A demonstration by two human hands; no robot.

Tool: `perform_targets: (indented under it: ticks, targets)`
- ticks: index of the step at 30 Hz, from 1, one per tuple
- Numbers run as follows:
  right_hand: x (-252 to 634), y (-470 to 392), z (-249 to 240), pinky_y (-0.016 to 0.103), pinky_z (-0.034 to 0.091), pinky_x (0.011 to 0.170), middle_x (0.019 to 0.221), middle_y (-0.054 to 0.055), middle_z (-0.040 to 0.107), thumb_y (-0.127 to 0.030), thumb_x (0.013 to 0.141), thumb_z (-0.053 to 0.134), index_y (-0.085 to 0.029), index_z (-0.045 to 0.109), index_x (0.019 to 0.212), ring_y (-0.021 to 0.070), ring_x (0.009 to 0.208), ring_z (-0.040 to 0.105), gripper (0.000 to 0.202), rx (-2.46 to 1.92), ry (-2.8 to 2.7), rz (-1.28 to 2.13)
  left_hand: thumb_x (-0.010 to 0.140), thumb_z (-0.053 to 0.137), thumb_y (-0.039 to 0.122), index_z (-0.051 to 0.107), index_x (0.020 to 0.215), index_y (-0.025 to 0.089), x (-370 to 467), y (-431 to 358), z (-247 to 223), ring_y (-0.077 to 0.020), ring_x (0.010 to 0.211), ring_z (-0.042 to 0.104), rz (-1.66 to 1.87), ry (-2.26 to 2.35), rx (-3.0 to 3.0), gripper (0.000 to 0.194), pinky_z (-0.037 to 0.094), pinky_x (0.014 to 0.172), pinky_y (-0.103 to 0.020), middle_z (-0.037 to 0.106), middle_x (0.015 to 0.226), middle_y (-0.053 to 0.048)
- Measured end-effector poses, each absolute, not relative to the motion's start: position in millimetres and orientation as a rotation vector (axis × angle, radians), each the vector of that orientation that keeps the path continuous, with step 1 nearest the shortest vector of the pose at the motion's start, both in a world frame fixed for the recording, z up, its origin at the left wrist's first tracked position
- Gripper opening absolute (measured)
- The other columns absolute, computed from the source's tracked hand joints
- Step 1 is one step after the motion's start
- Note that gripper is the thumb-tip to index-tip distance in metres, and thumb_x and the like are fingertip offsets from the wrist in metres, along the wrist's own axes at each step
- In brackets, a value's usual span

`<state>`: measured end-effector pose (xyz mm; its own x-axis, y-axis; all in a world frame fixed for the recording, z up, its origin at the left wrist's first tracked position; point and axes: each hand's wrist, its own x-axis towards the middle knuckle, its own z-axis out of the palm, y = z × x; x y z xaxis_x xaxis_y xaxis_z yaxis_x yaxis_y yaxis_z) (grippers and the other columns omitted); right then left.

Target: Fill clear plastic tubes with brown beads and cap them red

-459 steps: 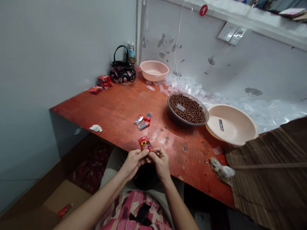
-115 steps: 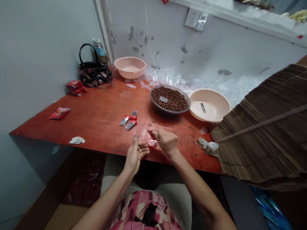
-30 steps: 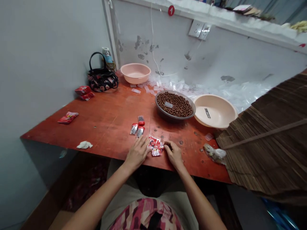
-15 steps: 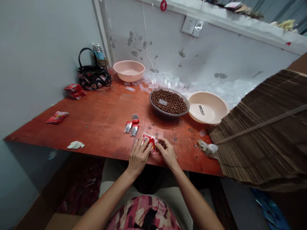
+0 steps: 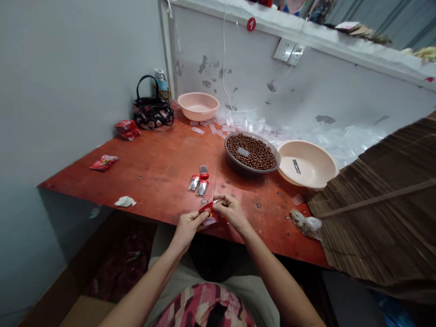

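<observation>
A red packet (image 5: 210,214) is held between my two hands, just over the table's front edge. My left hand (image 5: 187,227) pinches its lower left side between thumb and fingers. At its upper right, my right hand (image 5: 232,212) has its fingers closed on the packet's edge, where a small shiny piece shows. Beyond the hands, three small clear containers with red ends lie together: one at the left (image 5: 194,183), one at the right (image 5: 202,187) and one behind (image 5: 203,171).
A grey bowl of brown balls (image 5: 252,152) stands beyond my hands, with a cream basin (image 5: 306,163) on its right. Farther back are a pink basin (image 5: 198,106) and a handbag (image 5: 153,112). Stacked cardboard (image 5: 381,209) borders the right side.
My left hand has gone from lying flat over the red packet to pinching it, and the packet is now lifted and tilted. The view has shifted, so the scene sits farther right.
</observation>
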<state>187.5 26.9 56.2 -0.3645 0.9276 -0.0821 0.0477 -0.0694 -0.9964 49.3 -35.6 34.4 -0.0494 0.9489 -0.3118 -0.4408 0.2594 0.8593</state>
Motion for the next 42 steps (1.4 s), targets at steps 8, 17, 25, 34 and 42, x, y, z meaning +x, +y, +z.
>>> perform_targets:
  ticks: [8, 17, 25, 34, 42]
  targets:
    - [141, 75, 59, 0.029, 0.040, 0.059, 0.070, 0.013, 0.066, -0.055, 0.079, 0.042, -0.014, 0.063, 0.070, 0.0234, 0.070, 0.062, 0.047, -1.698, -2.106, 0.511, 0.055, 0.076, 0.033, 0.067, 0.058, 0.009, 31, -50, 30, -0.0123, 0.051, 0.060, 1.392, 1.274, 0.459, 0.026, 0.053, 0.053, -0.022, 0.065, 0.055, -0.003]
    - [131, 86, 61, 0.031, 0.042, 0.062, 0.076, 0.009, 0.067, -0.043, 0.069, 0.058, -0.018, 0.060, 0.084, 0.0242, 0.074, 0.062, 0.029, -1.671, -2.105, 0.637, 0.062, 0.073, 0.020, 0.064, 0.066, 0.008, 16, -48, 33, -0.0128, 0.052, 0.063, 1.496, 1.124, 0.101, 0.015, 0.053, 0.050, -0.022, 0.067, 0.061, -0.006]
    - [180, 0, 60, 0.020, 0.044, 0.042, 0.069, -0.001, 0.061, -0.039, 0.080, 0.052, -0.020, 0.047, 0.096, 0.0120, 0.053, 0.057, 0.025, -1.139, -1.482, 1.427, 0.074, 0.063, 0.015, 0.059, 0.072, 0.010, 28, -30, 34, -0.0158, 0.055, 0.065, 1.536, 0.957, -0.124, 0.006, 0.056, 0.053, -0.026, 0.067, 0.064, -0.007]
    - [187, -34, 48, 0.030, 0.052, 0.067, 0.091, 0.006, 0.064, -0.029, 0.080, 0.052, -0.021, 0.051, 0.106, 0.0165, 0.074, 0.061, 0.027, -1.207, -1.641, 1.061, 0.072, 0.064, 0.014, 0.060, 0.073, 0.009, 56, -22, 43, -0.0160, 0.060, 0.066, 1.520, 0.878, -0.058, 0.006, 0.056, 0.058, -0.027, 0.069, 0.069, -0.008]
    - [199, -29, 46, 0.027, 0.053, 0.062, 0.089, 0.004, 0.064, -0.031, 0.081, 0.053, -0.021, 0.048, 0.108, 0.0151, 0.071, 0.062, 0.030, -1.208, -1.477, 1.133, 0.072, 0.063, 0.012, 0.061, 0.069, 0.008, 60, -19, 47, -0.0154, 0.060, 0.065, 1.504, 0.978, 0.043, 0.005, 0.056, 0.060, -0.029, 0.069, 0.067, -0.008]
